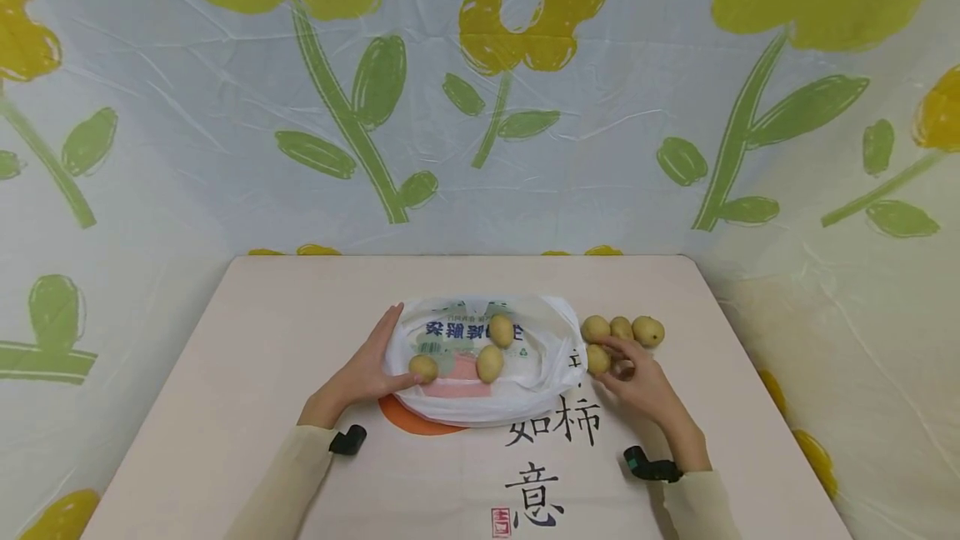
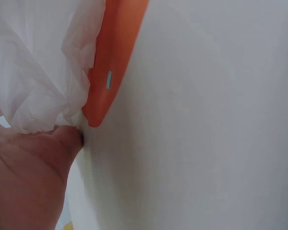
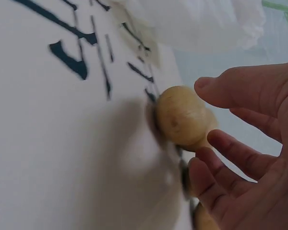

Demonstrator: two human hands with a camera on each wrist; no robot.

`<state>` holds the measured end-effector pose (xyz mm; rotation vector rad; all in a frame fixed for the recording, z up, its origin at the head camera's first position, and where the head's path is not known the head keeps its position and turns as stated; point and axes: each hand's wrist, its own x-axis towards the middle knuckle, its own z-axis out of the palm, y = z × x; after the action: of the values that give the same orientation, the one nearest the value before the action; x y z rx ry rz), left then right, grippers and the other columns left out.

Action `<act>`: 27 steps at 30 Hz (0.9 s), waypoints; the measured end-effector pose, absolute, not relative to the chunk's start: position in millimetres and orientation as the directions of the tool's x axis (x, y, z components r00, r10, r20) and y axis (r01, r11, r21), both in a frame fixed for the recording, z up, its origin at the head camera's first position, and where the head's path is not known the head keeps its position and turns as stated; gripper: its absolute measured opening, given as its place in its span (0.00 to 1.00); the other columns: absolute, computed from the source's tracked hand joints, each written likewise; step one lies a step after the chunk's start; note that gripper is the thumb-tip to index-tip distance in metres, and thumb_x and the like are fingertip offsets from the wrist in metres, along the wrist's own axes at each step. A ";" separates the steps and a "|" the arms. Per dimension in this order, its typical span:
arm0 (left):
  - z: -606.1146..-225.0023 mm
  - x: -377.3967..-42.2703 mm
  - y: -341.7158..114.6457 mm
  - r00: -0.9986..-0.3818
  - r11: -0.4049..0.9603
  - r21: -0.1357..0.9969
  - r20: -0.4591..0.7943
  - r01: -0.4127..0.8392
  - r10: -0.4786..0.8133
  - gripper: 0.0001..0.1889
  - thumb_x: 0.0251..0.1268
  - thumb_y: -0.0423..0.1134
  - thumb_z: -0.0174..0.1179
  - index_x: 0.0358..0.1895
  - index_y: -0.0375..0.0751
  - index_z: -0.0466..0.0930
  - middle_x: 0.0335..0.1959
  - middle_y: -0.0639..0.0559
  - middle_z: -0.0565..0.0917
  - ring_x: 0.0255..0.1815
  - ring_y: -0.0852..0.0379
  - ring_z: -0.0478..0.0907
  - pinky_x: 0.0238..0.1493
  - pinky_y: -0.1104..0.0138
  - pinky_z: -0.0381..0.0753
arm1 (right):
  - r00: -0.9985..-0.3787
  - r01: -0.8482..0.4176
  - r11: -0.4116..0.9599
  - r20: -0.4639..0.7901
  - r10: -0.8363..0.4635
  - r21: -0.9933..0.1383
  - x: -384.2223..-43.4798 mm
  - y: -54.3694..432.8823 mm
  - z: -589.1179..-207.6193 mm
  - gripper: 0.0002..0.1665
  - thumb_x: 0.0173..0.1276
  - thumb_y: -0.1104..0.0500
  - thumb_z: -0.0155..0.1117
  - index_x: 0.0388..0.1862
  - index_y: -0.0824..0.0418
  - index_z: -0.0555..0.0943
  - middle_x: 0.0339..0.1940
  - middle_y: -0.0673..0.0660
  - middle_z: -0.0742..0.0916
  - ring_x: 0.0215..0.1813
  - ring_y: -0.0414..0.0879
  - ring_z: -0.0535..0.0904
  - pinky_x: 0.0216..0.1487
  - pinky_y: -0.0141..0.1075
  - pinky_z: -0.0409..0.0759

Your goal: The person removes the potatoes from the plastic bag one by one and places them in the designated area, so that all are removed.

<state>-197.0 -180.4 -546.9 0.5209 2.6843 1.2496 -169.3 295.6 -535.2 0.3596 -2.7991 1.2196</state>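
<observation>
A white plastic bag (image 1: 517, 398) with dark printing lies on the table, its mouth spread wide. Three potatoes (image 1: 490, 363) show inside it. My left hand (image 1: 367, 365) holds the bag's left rim, thumb over the edge and fingers along the outside. In the left wrist view, crinkled bag plastic (image 2: 33, 62) meets the hand (image 2: 31, 167). Right of the bag, my right hand (image 1: 641, 382) reaches over a loose potato (image 1: 597, 359). In the right wrist view, the hand's spread, slightly bent fingers (image 3: 240, 155) stand around a potato (image 3: 180, 115), seemingly without gripping it.
More loose potatoes (image 1: 648, 331) sit just beyond the right hand, with another partly hidden under it. The table cover (image 1: 187, 407) carries black brush characters (image 1: 534, 494) and an orange printed shape (image 1: 420, 419). A flower-printed curtain (image 1: 525, 190) hangs behind and beside the table.
</observation>
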 end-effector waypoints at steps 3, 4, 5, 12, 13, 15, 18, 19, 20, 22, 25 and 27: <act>-547.2 -197.2 -180.1 -0.932 0.594 0.766 0.019 0.247 0.363 0.65 0.50 0.61 0.74 0.85 0.47 0.39 0.86 0.39 0.43 0.85 0.35 0.43 0.78 0.34 0.51 | -0.967 -0.252 0.643 0.166 -0.192 -0.723 -168.5 294.1 -524.0 0.34 0.62 0.68 0.74 0.67 0.68 0.76 0.62 0.68 0.82 0.57 0.64 0.80 0.47 0.51 0.86; -547.3 -197.3 -179.9 -0.931 0.592 0.768 0.016 0.245 0.364 0.66 0.50 0.62 0.74 0.85 0.47 0.39 0.86 0.39 0.43 0.85 0.34 0.43 0.78 0.34 0.51 | -0.966 -0.258 0.636 0.172 -0.194 -0.728 -168.9 293.3 -519.7 0.34 0.63 0.68 0.74 0.68 0.69 0.75 0.62 0.69 0.82 0.57 0.65 0.80 0.48 0.53 0.85; -547.6 -197.3 -179.8 -0.931 0.590 0.770 0.015 0.244 0.365 0.66 0.50 0.62 0.74 0.85 0.47 0.39 0.86 0.39 0.43 0.85 0.34 0.43 0.77 0.33 0.51 | -0.964 -0.262 0.626 0.176 -0.197 -0.734 -169.6 292.3 -515.3 0.34 0.63 0.68 0.73 0.68 0.69 0.74 0.62 0.69 0.82 0.58 0.67 0.80 0.49 0.56 0.84; -549.0 -196.8 -179.2 -0.925 0.578 0.775 0.022 0.256 0.380 0.67 0.48 0.61 0.76 0.85 0.48 0.39 0.86 0.37 0.41 0.85 0.33 0.41 0.76 0.31 0.50 | -0.950 -0.310 0.588 0.221 -0.220 -0.747 -176.8 281.8 -487.8 0.38 0.67 0.65 0.72 0.74 0.64 0.70 0.67 0.67 0.79 0.61 0.67 0.78 0.57 0.63 0.81; -549.2 -196.5 -179.2 -0.923 0.577 0.774 0.024 0.261 0.385 0.67 0.48 0.61 0.76 0.85 0.48 0.39 0.86 0.37 0.41 0.85 0.33 0.40 0.76 0.31 0.50 | -0.947 -0.318 0.577 0.229 -0.225 -0.752 -178.3 279.6 -483.9 0.39 0.67 0.65 0.72 0.75 0.64 0.69 0.69 0.67 0.78 0.62 0.66 0.78 0.58 0.63 0.80; -548.8 -195.8 -179.1 -0.918 0.577 0.772 0.024 0.268 0.395 0.67 0.47 0.62 0.76 0.85 0.47 0.39 0.86 0.37 0.40 0.85 0.33 0.40 0.76 0.31 0.50 | -0.944 -0.326 0.562 0.230 -0.236 -0.760 -181.6 274.6 -475.5 0.39 0.67 0.65 0.72 0.75 0.63 0.69 0.71 0.66 0.76 0.64 0.65 0.76 0.59 0.62 0.80; -547.8 -194.7 -179.1 -0.914 0.582 0.765 0.020 0.274 0.405 0.68 0.47 0.62 0.76 0.85 0.47 0.39 0.86 0.37 0.40 0.85 0.33 0.40 0.76 0.30 0.50 | -0.938 -0.337 0.537 0.224 -0.265 -0.773 -187.2 264.3 -461.8 0.39 0.69 0.63 0.72 0.76 0.60 0.68 0.72 0.65 0.76 0.66 0.63 0.76 0.60 0.61 0.79; -547.2 -194.8 -179.0 -0.913 0.584 0.764 0.018 0.276 0.407 0.68 0.47 0.62 0.76 0.85 0.47 0.39 0.86 0.37 0.40 0.85 0.33 0.39 0.76 0.30 0.50 | -0.934 -0.342 0.525 0.221 -0.280 -0.779 -189.4 260.4 -457.3 0.39 0.69 0.63 0.71 0.77 0.60 0.67 0.72 0.65 0.76 0.66 0.63 0.76 0.60 0.62 0.79; -546.5 -194.9 -178.9 -0.912 0.585 0.763 0.016 0.276 0.410 0.68 0.47 0.62 0.76 0.85 0.47 0.39 0.86 0.37 0.40 0.85 0.33 0.40 0.76 0.30 0.50 | -0.931 -0.346 0.520 0.216 -0.294 -0.781 -191.7 256.6 -453.0 0.39 0.70 0.63 0.71 0.77 0.59 0.67 0.72 0.64 0.76 0.66 0.63 0.76 0.61 0.61 0.79; -545.8 -195.0 -178.8 -0.911 0.584 0.763 0.014 0.276 0.413 0.68 0.47 0.62 0.76 0.85 0.47 0.39 0.85 0.36 0.40 0.85 0.33 0.40 0.75 0.29 0.51 | -0.921 -0.359 0.506 0.212 -0.326 -0.784 -196.4 248.2 -444.5 0.40 0.70 0.62 0.71 0.78 0.58 0.67 0.71 0.64 0.77 0.66 0.63 0.76 0.61 0.61 0.79; -546.2 -195.5 -178.9 -0.911 0.590 0.760 0.007 0.274 0.413 0.68 0.46 0.62 0.76 0.85 0.48 0.38 0.85 0.36 0.40 0.85 0.32 0.40 0.74 0.29 0.52 | -0.905 -0.379 0.496 0.202 -0.373 -0.781 -203.6 234.6 -433.7 0.41 0.70 0.62 0.71 0.78 0.57 0.66 0.71 0.64 0.77 0.66 0.64 0.76 0.62 0.59 0.79; -546.9 -195.9 -179.0 -0.912 0.593 0.758 0.006 0.271 0.410 0.68 0.46 0.62 0.76 0.85 0.48 0.38 0.85 0.36 0.39 0.84 0.31 0.41 0.74 0.28 0.52 | -0.893 -0.393 0.488 0.196 -0.406 -0.780 -208.4 223.8 -426.8 0.42 0.70 0.61 0.71 0.79 0.56 0.65 0.72 0.63 0.76 0.67 0.64 0.75 0.63 0.59 0.79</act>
<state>-195.9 -179.0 -546.9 0.5719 2.6491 1.2184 -208.4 223.8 -426.8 0.7314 -2.7224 1.4205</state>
